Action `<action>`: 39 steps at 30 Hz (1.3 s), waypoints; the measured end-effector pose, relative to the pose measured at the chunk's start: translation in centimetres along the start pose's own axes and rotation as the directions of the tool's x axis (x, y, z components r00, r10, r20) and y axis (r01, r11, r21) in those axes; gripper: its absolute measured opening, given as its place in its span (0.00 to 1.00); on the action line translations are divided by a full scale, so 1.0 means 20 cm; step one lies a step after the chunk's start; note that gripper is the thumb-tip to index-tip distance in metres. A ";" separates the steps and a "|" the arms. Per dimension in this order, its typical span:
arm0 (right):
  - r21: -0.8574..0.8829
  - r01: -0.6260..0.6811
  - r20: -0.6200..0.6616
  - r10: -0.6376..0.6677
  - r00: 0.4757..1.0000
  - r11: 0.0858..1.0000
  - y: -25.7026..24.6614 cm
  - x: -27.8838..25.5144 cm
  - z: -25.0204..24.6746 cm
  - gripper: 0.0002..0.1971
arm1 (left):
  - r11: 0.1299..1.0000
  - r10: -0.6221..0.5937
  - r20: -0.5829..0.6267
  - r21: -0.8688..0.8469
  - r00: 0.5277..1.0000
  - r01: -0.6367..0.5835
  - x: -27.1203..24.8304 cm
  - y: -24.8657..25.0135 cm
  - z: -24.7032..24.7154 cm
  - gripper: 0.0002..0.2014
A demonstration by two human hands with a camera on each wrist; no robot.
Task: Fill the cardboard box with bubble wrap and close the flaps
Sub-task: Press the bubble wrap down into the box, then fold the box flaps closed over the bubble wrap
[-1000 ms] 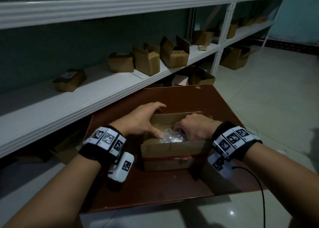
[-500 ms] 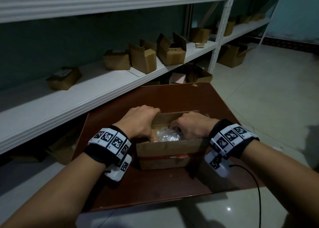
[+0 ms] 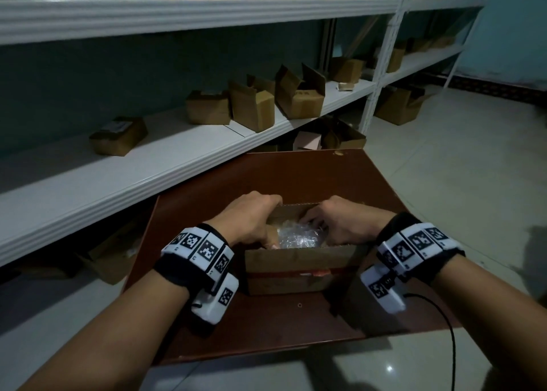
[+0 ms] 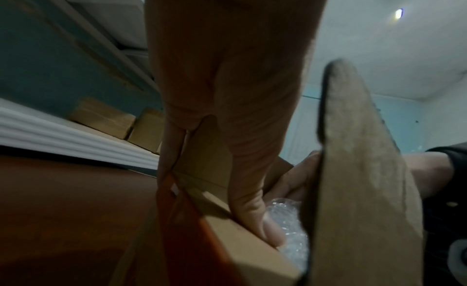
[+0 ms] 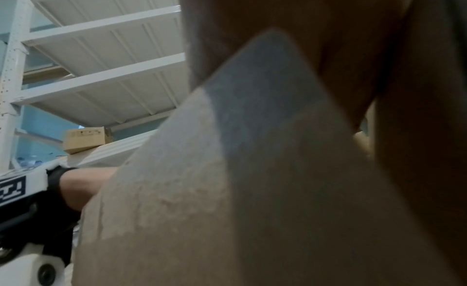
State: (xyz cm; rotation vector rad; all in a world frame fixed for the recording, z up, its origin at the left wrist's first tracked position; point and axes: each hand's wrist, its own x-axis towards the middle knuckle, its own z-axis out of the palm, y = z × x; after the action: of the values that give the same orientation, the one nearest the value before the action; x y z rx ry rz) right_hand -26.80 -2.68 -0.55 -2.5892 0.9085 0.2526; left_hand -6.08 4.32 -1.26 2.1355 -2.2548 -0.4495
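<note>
An open cardboard box (image 3: 302, 267) with a red tape band stands on the brown table (image 3: 325, 177). Clear bubble wrap (image 3: 299, 236) lies crumpled inside it. My left hand (image 3: 260, 222) grips the box's left wall, thumb inside against the wrap and fingers outside. The left wrist view shows that thumb (image 4: 255, 216) beside the bubble wrap (image 4: 288, 230). My right hand (image 3: 319, 227) reaches in from the right, fingers curled down into the wrap. The near flap (image 4: 366, 190) stands upright. In the right wrist view the cardboard flap (image 5: 252, 190) hides the fingers.
White metal shelving (image 3: 148, 165) runs behind the table and holds several small cardboard boxes (image 3: 299, 97). More boxes sit under the shelf and on the tiled floor (image 3: 458, 183) to the right. A black cable (image 3: 444, 316) trails from my right wrist.
My left hand has slid off the far flap and closed on the box's left wall. My right hand stays in the box and has worked further into the bubble wrap.
</note>
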 end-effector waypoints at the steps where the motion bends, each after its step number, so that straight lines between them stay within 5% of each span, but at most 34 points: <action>1: 0.013 0.009 -0.019 -0.009 1.000 1.000 0.00 0.00 -0.01 0.32 | 1.000 0.002 0.004 -0.018 1.000 -0.002 0.00 -0.01 0.00 0.36; 8: 0.247 0.055 -0.137 -0.021 0.990 0.968 0.00 -0.07 -0.07 0.33 | 0.996 0.030 -0.005 -0.080 1.000 -0.030 0.01 -0.02 -0.02 0.37; 11: 0.292 0.076 -0.282 0.010 0.959 0.953 -0.03 -0.11 -0.09 0.23 | 0.995 0.030 0.000 -0.096 1.000 -0.030 0.01 -0.02 -0.02 0.33; 14: 0.356 0.196 -0.466 -0.008 0.885 0.914 -0.05 -0.14 -0.09 0.09 | 0.996 0.032 -0.007 -0.089 0.999 -0.032 0.01 -0.01 -0.02 0.31; 19: 0.523 0.387 -0.713 0.140 0.688 0.759 -0.04 -0.13 -0.09 0.08 | 0.995 0.085 -0.048 -0.052 0.995 -0.088 0.00 -0.01 -0.03 0.40; 21: 0.546 0.342 -0.755 0.273 0.597 0.765 -0.02 -0.11 -0.08 0.08 | 0.986 0.160 -0.110 -0.035 0.981 -0.165 -0.01 0.00 -0.04 0.42; 24: 0.511 0.105 -0.768 0.398 0.501 0.853 0.03 -0.10 -0.07 0.07 | 0.961 0.269 -0.201 -0.005 0.942 -0.276 -0.05 0.01 -0.05 0.45; 27: 0.441 -0.163 -0.737 0.459 0.496 0.883 0.05 -0.14 -0.08 0.04 | 0.955 0.293 -0.216 0.024 0.931 -0.295 -0.07 0.00 -0.06 0.45; 31: 0.344 -0.417 -0.732 0.518 0.442 0.841 0.01 -0.19 -0.09 0.06 | 0.983 0.180 -0.132 -0.016 0.975 -0.183 -0.07 -0.04 -0.07 0.47; 36: 0.391 -0.493 -0.512 0.628 0.586 0.778 -0.05 -0.19 -0.07 0.12 | 0.993 0.037 0.013 -0.117 0.999 -0.035 -0.08 -0.07 -0.05 0.63; 39: 0.446 -0.464 -0.460 0.641 0.614 0.765 -0.05 -0.18 -0.07 0.12 | 0.991 0.024 0.026 -0.135 0.999 -0.020 -0.07 -0.07 -0.05 0.66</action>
State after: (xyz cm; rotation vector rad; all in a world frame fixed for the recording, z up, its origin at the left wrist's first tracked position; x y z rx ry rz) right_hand -28.91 -0.50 1.99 -2.0351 1.8336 -0.5448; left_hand -4.32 5.45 -0.33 2.0501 -2.1907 -0.6144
